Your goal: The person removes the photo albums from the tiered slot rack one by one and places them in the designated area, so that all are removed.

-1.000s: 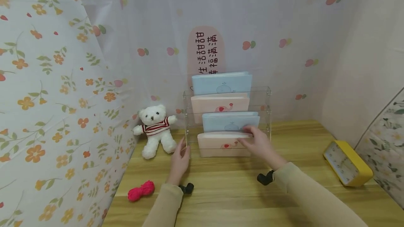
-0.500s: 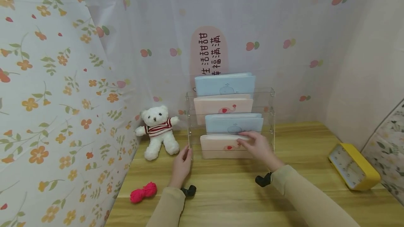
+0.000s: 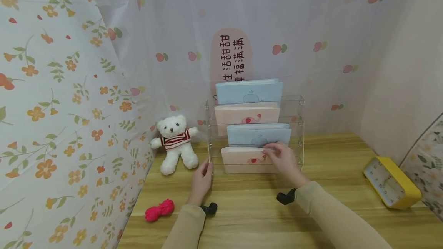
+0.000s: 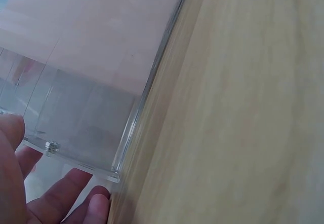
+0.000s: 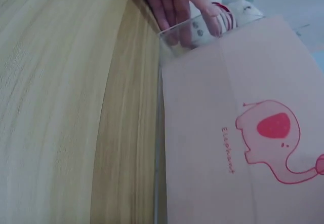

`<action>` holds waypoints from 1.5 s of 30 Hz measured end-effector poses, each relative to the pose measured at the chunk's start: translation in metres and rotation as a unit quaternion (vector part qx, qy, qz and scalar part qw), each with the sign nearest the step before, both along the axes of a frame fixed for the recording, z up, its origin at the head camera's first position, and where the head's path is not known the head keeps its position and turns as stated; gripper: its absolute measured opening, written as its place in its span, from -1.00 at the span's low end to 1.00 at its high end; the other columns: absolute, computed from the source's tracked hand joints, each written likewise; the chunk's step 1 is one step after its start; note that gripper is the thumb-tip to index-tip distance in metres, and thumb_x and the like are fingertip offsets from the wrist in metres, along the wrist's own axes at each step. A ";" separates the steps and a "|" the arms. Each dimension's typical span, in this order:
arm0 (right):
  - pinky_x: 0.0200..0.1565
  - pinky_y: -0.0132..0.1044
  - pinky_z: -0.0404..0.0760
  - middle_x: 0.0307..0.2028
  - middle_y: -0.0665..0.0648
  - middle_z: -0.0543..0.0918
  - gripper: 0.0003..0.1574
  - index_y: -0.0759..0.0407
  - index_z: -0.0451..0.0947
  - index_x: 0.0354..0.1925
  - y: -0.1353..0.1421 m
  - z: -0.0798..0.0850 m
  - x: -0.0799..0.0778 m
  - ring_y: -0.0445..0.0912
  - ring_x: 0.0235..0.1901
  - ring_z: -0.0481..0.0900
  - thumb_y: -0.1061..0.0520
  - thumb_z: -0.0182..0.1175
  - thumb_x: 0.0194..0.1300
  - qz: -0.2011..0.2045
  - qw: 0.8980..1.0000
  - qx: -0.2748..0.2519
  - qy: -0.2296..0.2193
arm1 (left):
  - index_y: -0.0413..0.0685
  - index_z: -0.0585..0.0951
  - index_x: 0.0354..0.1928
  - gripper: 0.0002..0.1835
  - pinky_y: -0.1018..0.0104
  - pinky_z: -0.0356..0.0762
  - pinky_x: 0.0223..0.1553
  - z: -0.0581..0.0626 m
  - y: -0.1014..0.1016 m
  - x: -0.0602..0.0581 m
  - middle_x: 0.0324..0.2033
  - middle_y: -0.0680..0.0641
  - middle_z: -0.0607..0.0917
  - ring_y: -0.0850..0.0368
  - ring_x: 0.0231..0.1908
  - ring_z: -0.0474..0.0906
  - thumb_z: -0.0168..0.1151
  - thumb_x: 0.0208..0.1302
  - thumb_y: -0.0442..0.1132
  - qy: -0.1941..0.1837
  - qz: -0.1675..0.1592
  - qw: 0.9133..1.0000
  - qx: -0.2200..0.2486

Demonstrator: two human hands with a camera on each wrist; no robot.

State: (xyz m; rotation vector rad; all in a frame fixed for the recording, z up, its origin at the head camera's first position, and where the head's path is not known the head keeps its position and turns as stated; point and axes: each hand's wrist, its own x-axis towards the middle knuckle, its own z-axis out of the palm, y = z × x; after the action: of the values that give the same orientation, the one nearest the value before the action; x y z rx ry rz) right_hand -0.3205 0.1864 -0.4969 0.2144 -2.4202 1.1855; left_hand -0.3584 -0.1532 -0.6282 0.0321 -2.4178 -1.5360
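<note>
A clear acrylic rack (image 3: 300, 137) stands on the table with several booklets in its tiers. In the front slot sits a pink booklet (image 3: 238, 160) with a red elephant drawing, also large in the right wrist view (image 5: 202, 133). My right hand (image 3: 284, 162) pinches its top edge near the right end. Behind it are a blue whale booklet (image 3: 238, 135), another pink booklet (image 3: 228, 115) and a blue one (image 3: 232, 91) at the top. My left hand (image 3: 201, 180) grips the rack's left side edge; its fingers (image 4: 55, 198) lie at the clear panel's edge in the left wrist view.
A white teddy bear (image 3: 174, 141) in a striped sweater leans at the back left. Pink yarn (image 3: 159, 210) lies at the left front. On the right stands a yellow clock (image 3: 392, 183). Printed curtains enclose the table (image 3: 249, 218) at the back and sides.
My right hand has shifted slightly left and closed on the front pink booklet's top edge. The left hand stays at the rack's side. The whole view has drifted a little.
</note>
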 end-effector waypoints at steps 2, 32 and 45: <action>-0.20 -0.39 0.55 -0.18 0.18 0.77 -0.90 0.15 0.85 -0.13 -0.002 0.002 0.001 -0.05 -0.19 0.63 0.14 0.49 0.46 -0.007 1.000 -0.006 0.015 | 0.26 0.68 0.46 -0.47 -0.05 0.70 0.27 0.000 0.001 0.000 0.15 0.05 0.87 0.07 0.14 0.78 0.24 0.62 0.25 0.000 -0.002 1.000 0.005; -0.15 -0.35 0.67 -0.14 0.14 0.89 -0.92 0.13 0.86 -0.10 -0.004 0.024 0.075 -0.08 -0.14 0.75 0.19 0.47 0.46 0.015 0.994 -0.027 -0.104 | 0.24 0.70 0.44 -0.42 0.04 0.74 0.18 0.002 0.003 0.004 0.16 0.00 0.87 0.14 0.11 0.77 0.21 0.60 0.34 0.027 0.006 1.000 -0.009; -0.10 -0.38 0.69 -0.10 0.09 0.88 -0.85 0.10 0.84 -0.05 0.007 0.008 0.070 -0.10 -0.13 0.72 0.13 0.49 0.45 0.093 0.982 0.000 -0.166 | 0.02 0.69 0.44 -0.46 -0.18 0.70 0.25 0.036 0.010 0.028 0.22 -0.19 0.83 -0.11 0.18 0.76 0.19 0.68 0.16 0.025 -0.002 0.999 -0.021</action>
State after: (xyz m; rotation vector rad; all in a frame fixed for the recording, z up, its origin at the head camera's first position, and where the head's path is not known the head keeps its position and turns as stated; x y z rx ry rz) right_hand -0.2501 0.1935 -0.4887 0.2653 -2.7364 1.3998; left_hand -0.3307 -0.1434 -0.5924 -0.0183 -2.4116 -1.4685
